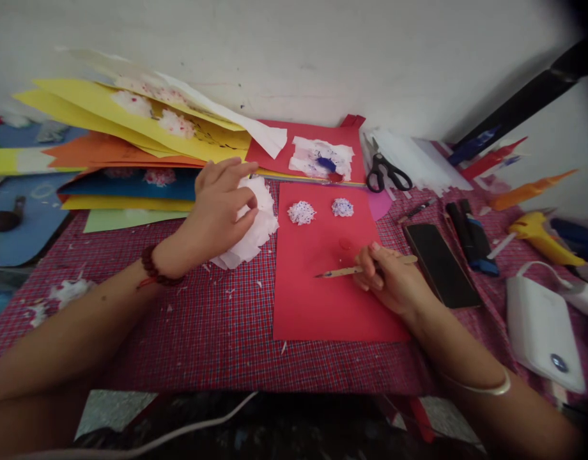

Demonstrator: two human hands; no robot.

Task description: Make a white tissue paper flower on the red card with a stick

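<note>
A slim wooden paintbrush (342, 273) lies across the fingers of a person's right grip (383, 275), closed around its handle over the right side of a red paper sheet (317, 313) on a tabletop (202, 358) spread with checked cloth. The dark tip points left above the sheet's middle; whether it touches the paper cannot be told. The left grip (222, 201), fingers loosely bent and seemingly holding nothing, hangs left of the red sheet by a pile of white paper pieces (263, 223); contact there is unclear. The brush looks light and stiff along its handle, likely easy to roll between fingertips, and is best taken just behind the tip, sparing the probably soft, stained end. The red sheet appears thin, prone to slide or crease, and would be best steadied flat by a bare edge. Near its top, 2 purple-flecked white paper puffs (301, 213) (342, 207) look feather-light and easily crushed, to be lifted, if at all, gently from beneath. Beyond the sheet's top right corner lie black-handled scissors (387, 172); to its right, a dark phone (441, 263).
</note>
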